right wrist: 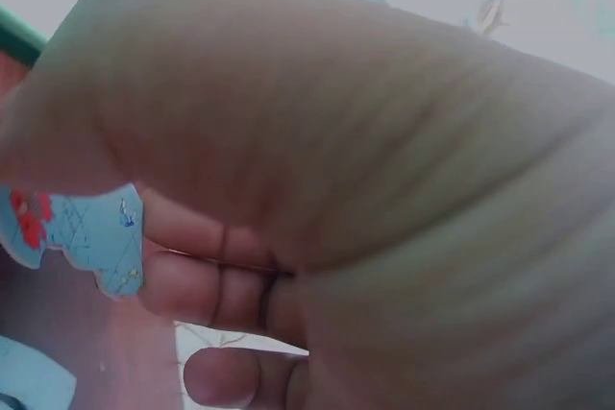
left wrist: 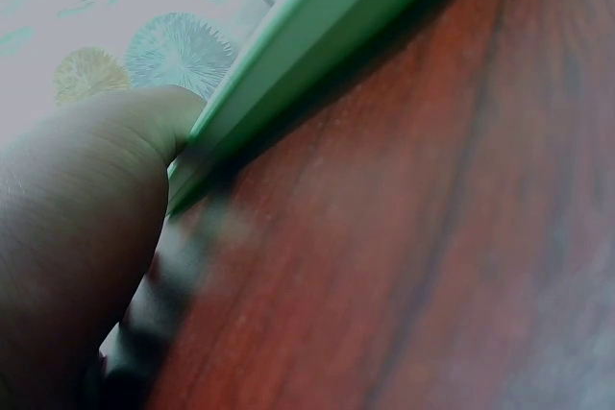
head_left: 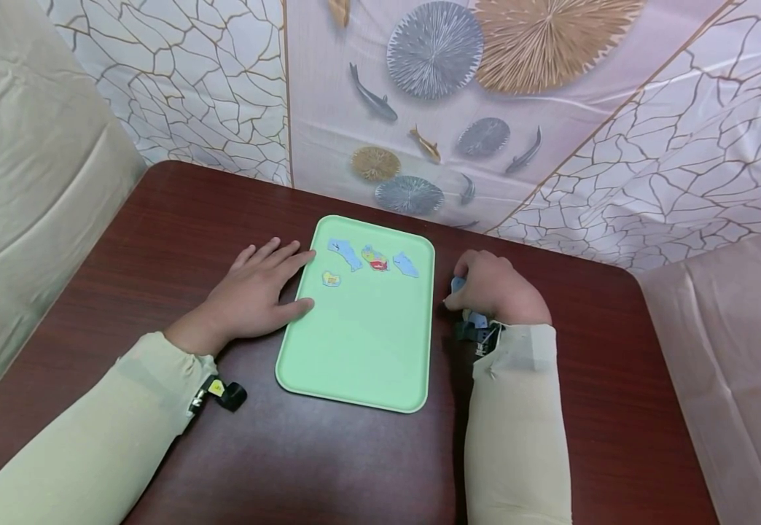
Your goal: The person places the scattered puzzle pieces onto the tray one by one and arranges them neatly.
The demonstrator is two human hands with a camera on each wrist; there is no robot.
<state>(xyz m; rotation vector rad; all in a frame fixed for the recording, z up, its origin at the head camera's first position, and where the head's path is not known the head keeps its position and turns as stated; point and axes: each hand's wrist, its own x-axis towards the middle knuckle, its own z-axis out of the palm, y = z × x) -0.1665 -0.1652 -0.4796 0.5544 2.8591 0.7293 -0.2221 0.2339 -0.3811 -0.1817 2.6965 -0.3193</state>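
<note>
Four pieces (head_left: 346, 255) on green tray (head_left: 357, 343), left fingers (head_left: 297, 265) spread, right fingers (right wrist: 183, 285) pinching blue piece (right wrist: 101, 228), another piece (head_left: 477, 319) partly hidden

Indoor recording bay, judging by wrist cameras (head_left: 228, 396) at 8 and 4 o'clock; wider room cannot be told. Table (head_left: 354, 467) at 6, patterned cloth (head_left: 328, 138) at 12, plain drapes (head_left: 26, 131) at 10 and 4.

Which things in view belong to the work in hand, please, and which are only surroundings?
Work:
- green tray, touched by the left hand
- four printed pieces on it
- blue piece, pinched by the right hand

Surroundings:
- dark red table
- patterned wall covering
</note>
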